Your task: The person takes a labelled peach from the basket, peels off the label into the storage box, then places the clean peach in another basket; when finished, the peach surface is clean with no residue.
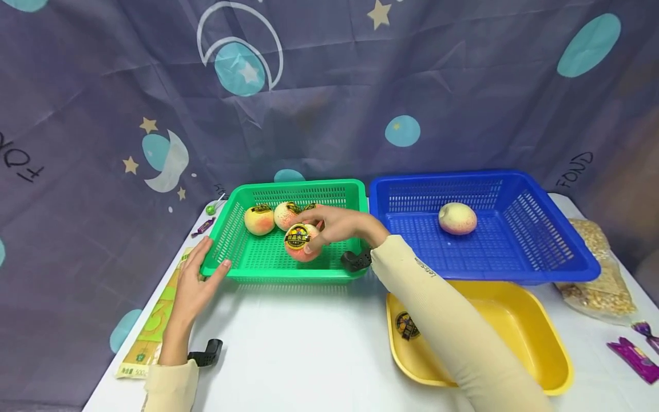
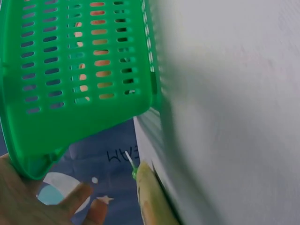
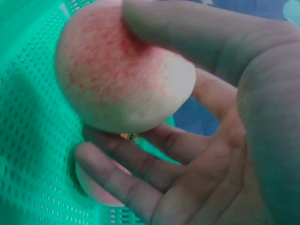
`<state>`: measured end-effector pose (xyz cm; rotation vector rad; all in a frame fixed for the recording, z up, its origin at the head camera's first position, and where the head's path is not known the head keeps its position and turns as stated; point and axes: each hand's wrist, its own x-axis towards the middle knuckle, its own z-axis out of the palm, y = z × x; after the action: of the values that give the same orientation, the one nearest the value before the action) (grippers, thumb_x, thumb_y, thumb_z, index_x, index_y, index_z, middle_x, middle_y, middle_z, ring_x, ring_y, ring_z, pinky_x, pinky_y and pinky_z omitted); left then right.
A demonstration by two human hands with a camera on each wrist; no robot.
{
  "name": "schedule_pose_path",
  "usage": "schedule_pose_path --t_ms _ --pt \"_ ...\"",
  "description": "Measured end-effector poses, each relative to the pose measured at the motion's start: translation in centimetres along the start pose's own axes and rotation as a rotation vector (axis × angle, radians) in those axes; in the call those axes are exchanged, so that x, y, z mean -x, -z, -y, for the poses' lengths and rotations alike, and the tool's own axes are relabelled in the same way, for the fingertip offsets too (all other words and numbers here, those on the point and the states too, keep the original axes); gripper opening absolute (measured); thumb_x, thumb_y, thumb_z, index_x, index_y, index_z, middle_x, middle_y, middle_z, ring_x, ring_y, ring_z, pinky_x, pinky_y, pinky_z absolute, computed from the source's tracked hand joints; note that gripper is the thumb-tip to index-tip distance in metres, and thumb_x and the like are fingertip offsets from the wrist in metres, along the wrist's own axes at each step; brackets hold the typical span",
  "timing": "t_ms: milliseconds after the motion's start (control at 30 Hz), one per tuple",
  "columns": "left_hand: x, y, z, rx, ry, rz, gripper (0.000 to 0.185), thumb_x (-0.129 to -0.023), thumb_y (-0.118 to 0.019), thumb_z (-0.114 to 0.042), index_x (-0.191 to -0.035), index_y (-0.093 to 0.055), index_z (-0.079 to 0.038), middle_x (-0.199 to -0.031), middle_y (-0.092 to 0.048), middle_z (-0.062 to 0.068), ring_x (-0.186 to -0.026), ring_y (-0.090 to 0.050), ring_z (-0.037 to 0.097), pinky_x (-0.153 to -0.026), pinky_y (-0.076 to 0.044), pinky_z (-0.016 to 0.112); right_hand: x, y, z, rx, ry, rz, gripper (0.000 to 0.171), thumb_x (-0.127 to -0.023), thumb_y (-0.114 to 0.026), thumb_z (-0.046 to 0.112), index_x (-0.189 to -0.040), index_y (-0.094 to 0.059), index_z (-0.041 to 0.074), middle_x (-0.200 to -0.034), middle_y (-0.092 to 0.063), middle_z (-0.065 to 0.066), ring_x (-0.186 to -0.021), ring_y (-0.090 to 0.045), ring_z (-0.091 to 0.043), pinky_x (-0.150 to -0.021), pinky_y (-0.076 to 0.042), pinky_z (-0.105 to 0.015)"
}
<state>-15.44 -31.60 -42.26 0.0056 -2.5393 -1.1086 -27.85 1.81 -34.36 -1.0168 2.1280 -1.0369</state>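
Note:
My right hand (image 1: 315, 233) reaches into the green basket (image 1: 268, 260) and grips a peach (image 1: 300, 246) with a black and yellow sticker on top, thumb on one side and fingers on the other. The right wrist view shows that peach (image 3: 117, 79) held just above the green mesh, with another peach (image 3: 96, 190) partly hidden under the fingers. Two more stickered peaches (image 1: 259, 220) (image 1: 286, 215) lie at the basket's back. My left hand (image 1: 198, 274) rests with straight fingers against the basket's front-left corner (image 2: 28, 161).
A blue basket (image 1: 556, 252) to the right holds one peach (image 1: 457, 218). A yellow tray (image 1: 535, 337) with a sticker (image 1: 407, 326) sits in front. A grain bag (image 1: 602, 274), purple candies (image 1: 638, 357), a green lollipop (image 1: 210, 209) and a flat packet (image 1: 149, 337) lie around.

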Motion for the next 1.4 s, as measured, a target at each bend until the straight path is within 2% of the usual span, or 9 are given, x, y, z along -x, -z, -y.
schedule_pose_path --t_ms 267,400,533,700,867,933,1100,1233,1400 --pt "0.2 -1.1 -1.9 -0.036 -0.117 -0.141 0.064 -0.087 -0.076 -0.021 -0.146 -0.055 -0.008 -0.158 -0.046 0.012 -0.148 -0.025 0.043 -0.108 -0.011 0.065 2.7 0.0 0.8 -0.033 0.135 -0.044 0.064 -0.087 -0.079 0.020 -0.147 -0.055 0.025 -0.138 -0.057 0.002 -0.102 -0.058 -0.022 -0.091 -0.050 -0.037" --pt "0.3 -1.8 -4.2 0.019 -0.227 -0.120 0.058 -0.086 -0.077 -0.017 -0.142 -0.060 -0.011 -0.156 -0.050 0.008 -0.146 -0.029 0.038 -0.103 -0.014 0.060 4.3 -0.2 1.4 -0.039 0.174 -0.057 0.067 -0.087 -0.078 0.019 -0.149 -0.053 0.022 -0.139 -0.056 0.001 -0.103 -0.059 -0.023 -0.093 -0.050 -0.041" --pt "0.9 -2.3 -6.5 0.105 -0.318 -0.043 0.057 -0.084 -0.079 -0.012 -0.139 -0.064 -0.015 -0.150 -0.055 0.006 -0.139 -0.036 0.026 -0.102 -0.016 0.059 5.9 -0.3 1.9 -0.040 0.165 -0.066 0.069 -0.086 -0.079 0.018 -0.150 -0.052 0.019 -0.138 -0.060 0.001 -0.103 -0.061 -0.022 -0.092 -0.053 -0.045" --pt "1.8 -2.8 -8.5 0.205 -0.396 0.070 0.059 -0.079 -0.081 -0.006 -0.136 -0.066 -0.013 -0.140 -0.063 0.007 -0.133 -0.046 0.014 -0.116 -0.022 0.047 7.7 -0.7 2.4 -0.043 0.171 -0.047 0.068 -0.086 -0.080 0.017 -0.149 -0.052 0.018 -0.141 -0.060 0.002 -0.102 -0.063 -0.022 -0.089 -0.057 -0.046" --pt "2.7 -3.1 -9.7 0.264 -0.410 0.174 0.057 -0.079 -0.083 -0.003 -0.133 -0.068 -0.014 -0.132 -0.066 0.005 -0.126 -0.055 0.008 -0.105 -0.041 0.028 9.6 -1.5 2.9 -0.023 0.175 -0.016 0.069 -0.086 -0.081 0.018 -0.149 -0.052 0.020 -0.134 -0.064 0.004 -0.101 -0.066 -0.020 -0.088 -0.057 -0.042" --pt "3.0 -3.2 -10.0 0.291 -0.417 0.214 0.054 -0.079 -0.082 -0.002 -0.130 -0.070 -0.015 -0.127 -0.068 0.003 -0.119 -0.059 0.009 -0.091 -0.048 0.027 10.3 -1.9 3.0 -0.018 0.176 -0.009 0.069 -0.086 -0.080 0.017 -0.149 -0.052 0.020 -0.133 -0.065 0.004 -0.104 -0.065 -0.019 -0.089 -0.057 -0.041" --pt "3.6 -3.9 -10.3 0.337 -0.454 0.362 0.039 -0.082 -0.082 -0.005 -0.119 -0.074 -0.014 -0.109 -0.073 -0.002 -0.095 -0.067 0.013 -0.083 -0.054 0.029 11.5 -2.8 2.7 -0.028 0.163 0.012 0.068 -0.086 -0.080 0.014 -0.148 -0.054 0.019 -0.133 -0.065 0.005 -0.107 -0.063 -0.016 -0.089 -0.057 -0.040" --pt "3.8 -5.1 -9.9 0.318 -0.438 0.515 0.036 -0.086 -0.082 -0.016 -0.121 -0.073 -0.017 -0.111 -0.074 -0.001 -0.093 -0.070 0.016 -0.084 -0.058 0.035 12.2 -3.4 2.2 -0.029 0.157 0.039 0.067 -0.086 -0.080 0.014 -0.147 -0.054 0.018 -0.134 -0.065 0.003 -0.103 -0.065 -0.013 -0.088 -0.058 -0.041" --pt "4.0 -6.2 -9.3 0.276 -0.350 0.663 0.046 -0.085 -0.084 -0.028 -0.129 -0.070 -0.022 -0.122 -0.072 0.005 -0.101 -0.070 0.022 -0.091 -0.057 0.037 12.7 -4.5 1.6 0.004 0.175 0.085 0.067 -0.086 -0.080 0.015 -0.147 -0.054 0.017 -0.135 -0.065 0.005 -0.102 -0.064 -0.008 -0.086 -0.058 -0.038"
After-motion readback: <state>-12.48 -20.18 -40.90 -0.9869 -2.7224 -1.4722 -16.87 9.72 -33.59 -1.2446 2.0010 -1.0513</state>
